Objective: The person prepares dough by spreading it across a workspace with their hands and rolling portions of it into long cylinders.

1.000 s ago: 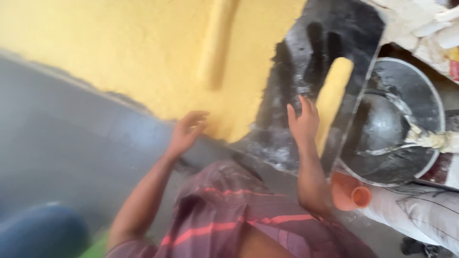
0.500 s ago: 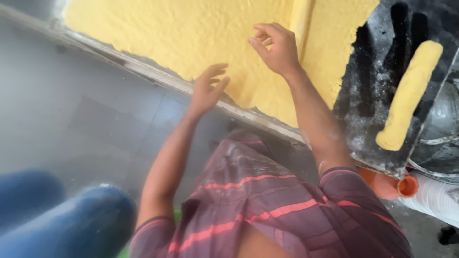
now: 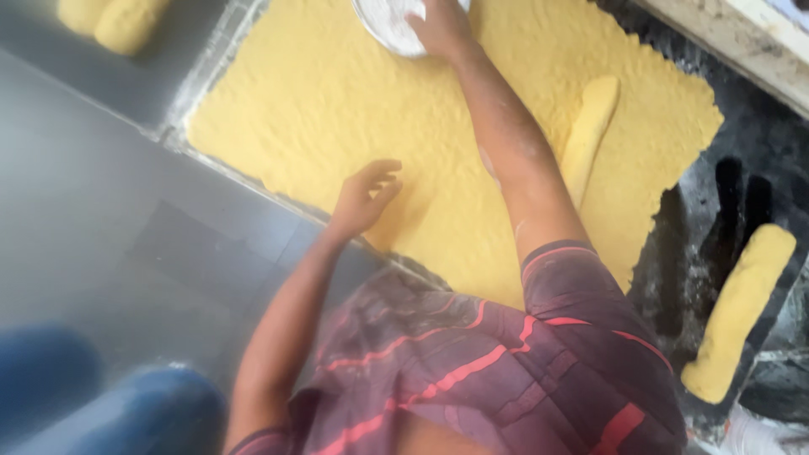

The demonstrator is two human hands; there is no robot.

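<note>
Dark, flour-streaked tabletop (image 3: 725,211) runs across the upper part of the view, and most of it is covered by a wide, rough-edged sheet of yellow dough (image 3: 337,101). Grey floor (image 3: 93,211) fills the left side below the table's edge.

At the top of the picture, the right hand (image 3: 440,29) reaches far across the sheet and rests on a round white bowl (image 3: 386,25) that sits on the dough. Its fingers lie against the bowl, but the picture's edge cuts them off, so whether they clasp the rim cannot be told. The left hand (image 3: 364,195) hovers over the near edge of the sheet, holding nothing, its fingers spread apart and loosely curled.

One long roll of dough (image 3: 588,126) lies on the sheet just right of the right forearm. Another, thicker roll (image 3: 740,312) lies on the bare dark tabletop at the right, well apart from the sheet. Two more yellow lumps (image 3: 114,18) sit at the top left corner.

A maroon shirt with red stripes (image 3: 506,371) fills the bottom, and something blurred and blue (image 3: 93,404) shows at the bottom left.
</note>
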